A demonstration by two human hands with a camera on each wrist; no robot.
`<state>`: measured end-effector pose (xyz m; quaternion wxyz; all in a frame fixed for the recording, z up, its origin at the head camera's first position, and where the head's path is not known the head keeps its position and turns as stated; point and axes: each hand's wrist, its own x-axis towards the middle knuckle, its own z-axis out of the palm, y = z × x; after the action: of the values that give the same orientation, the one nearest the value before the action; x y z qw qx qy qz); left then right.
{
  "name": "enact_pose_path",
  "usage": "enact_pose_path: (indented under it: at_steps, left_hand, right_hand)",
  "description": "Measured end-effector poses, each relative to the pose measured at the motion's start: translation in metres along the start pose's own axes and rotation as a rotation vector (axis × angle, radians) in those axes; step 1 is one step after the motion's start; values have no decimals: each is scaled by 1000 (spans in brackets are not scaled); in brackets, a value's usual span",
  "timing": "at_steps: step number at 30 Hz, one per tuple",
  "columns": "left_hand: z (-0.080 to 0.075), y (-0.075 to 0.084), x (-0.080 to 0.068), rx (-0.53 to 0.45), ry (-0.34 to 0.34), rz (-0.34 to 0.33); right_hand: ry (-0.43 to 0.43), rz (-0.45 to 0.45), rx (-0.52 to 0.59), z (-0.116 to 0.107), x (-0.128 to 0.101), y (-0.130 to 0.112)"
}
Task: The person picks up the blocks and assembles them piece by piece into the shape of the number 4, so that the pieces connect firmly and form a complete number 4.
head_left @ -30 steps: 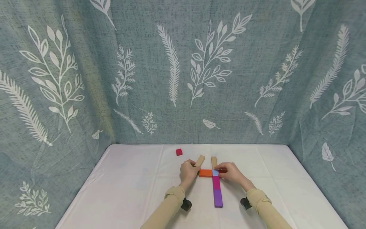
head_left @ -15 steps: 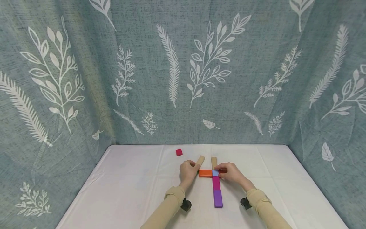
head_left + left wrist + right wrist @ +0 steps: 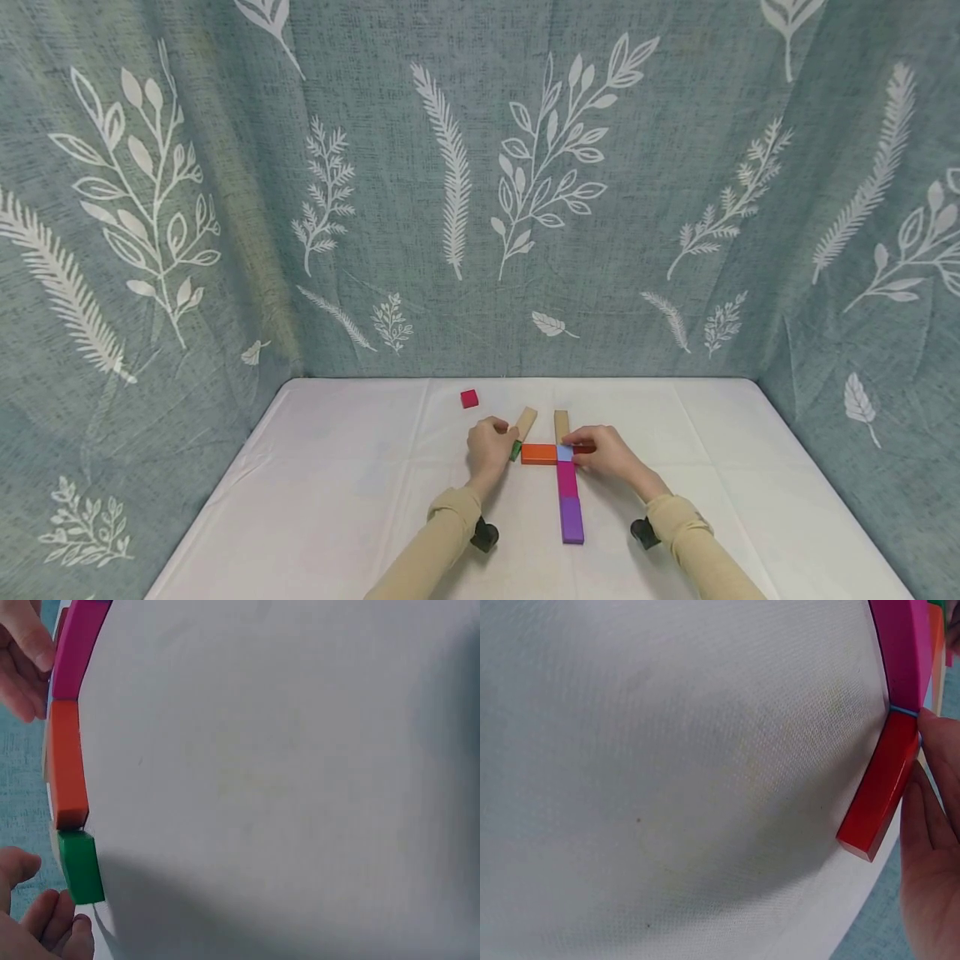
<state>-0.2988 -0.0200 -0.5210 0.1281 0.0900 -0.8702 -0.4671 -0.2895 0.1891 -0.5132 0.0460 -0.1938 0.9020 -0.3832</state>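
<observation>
On the white cloth, a light blue block sits where several blocks meet. An orange block adjoins it on the left, a magenta block on the near side, and a red block on the right. My right hand touches the red and light blue blocks with thumb and fingers from above and behind. A green block stands at the orange block's left end. My left hand is beside the green block, thumb and fingers apart; whether a fingertip touches it cannot be told.
A purple block extends the magenta one towards me. Two tan blocks lie behind the row, one straight tan block and one slanted tan block. A small crimson block lies back left. A patterned curtain surrounds the table.
My left hand has drawn slightly left from the orange block's end, and the green block has come into sight there. My right hand has stayed in place.
</observation>
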Motion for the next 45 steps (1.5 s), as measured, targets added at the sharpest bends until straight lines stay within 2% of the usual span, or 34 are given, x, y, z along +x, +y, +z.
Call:
enact_pose_path:
  at_steps: [7,10,15,24,29,36,40,43,45]
  left_hand:
    - [-4,1,13,-37,58,97]
    - [-7,4,19,-54,64,124]
    - [-14,10,29,-83,30,145]
    - [-32,8,46,-87,-55,279]
    - [-44,4,56,-51,-71,301]
    - [-61,0,70,-46,-146,264]
    - [-68,-3,74,-14,-156,266]
    - [-68,-12,81,-2,-157,258]
    - [-66,-22,87,8,-150,298]
  right_hand:
    - [-1,-2,-6,-1,0,1]
    - [-1,-5,-5,-2,0,1]
    - [-3,-4,-1,-3,0,1]
    - [2,-15,-11,0,-2,3]
    - [4,-5,-9,0,-3,3]
    - [2,-4,-11,-2,-1,2]
    - [-2,-2,-6,-2,-1,1]
    - [-8,-8,-3,-3,0,0]
    - [-11,-17,-4,-3,0,-1]
